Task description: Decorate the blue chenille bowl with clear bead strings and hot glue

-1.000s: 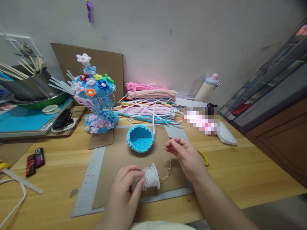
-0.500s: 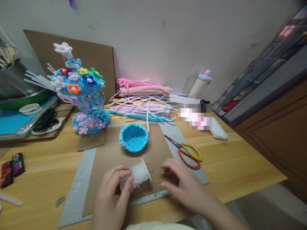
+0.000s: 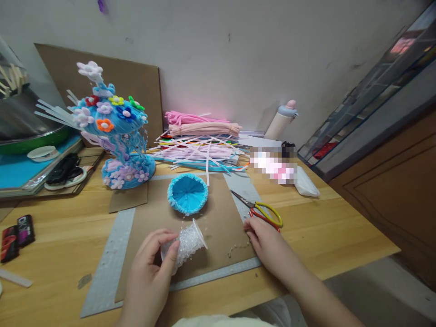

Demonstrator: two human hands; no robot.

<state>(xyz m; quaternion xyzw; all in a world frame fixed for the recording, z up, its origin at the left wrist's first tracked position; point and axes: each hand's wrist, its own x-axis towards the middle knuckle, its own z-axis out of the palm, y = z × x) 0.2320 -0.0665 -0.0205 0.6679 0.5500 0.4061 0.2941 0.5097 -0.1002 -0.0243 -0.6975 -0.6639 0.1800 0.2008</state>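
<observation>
My left hand [image 3: 155, 259] grips a spool of clear bead string [image 3: 188, 240] by its near end, tilted above the brown cardboard. To the right, my right hand [image 3: 264, 236] has its fingers drawn together at a thin bead strand [image 3: 239, 246], which trails onto the cardboard. It lies close by the scissors [image 3: 267, 212], whose red handle it partly covers. Beyond the spool sits a blue fuzzy bowl-shaped piece [image 3: 188, 194], its hollow side facing up.
A blue flower-covered craft piece [image 3: 119, 131] stands at the back left. Bundles of pipe cleaners [image 3: 204, 141] lie by the wall, and a bottle [image 3: 281, 122] leans at the right. Under the work are the cardboard [image 3: 218, 227] and a grey mat [image 3: 112, 254].
My right hand has moved right toward the scissors, its fingers closing, and the bead strand now stretches toward it. My left hand has shifted slightly left with the spool.
</observation>
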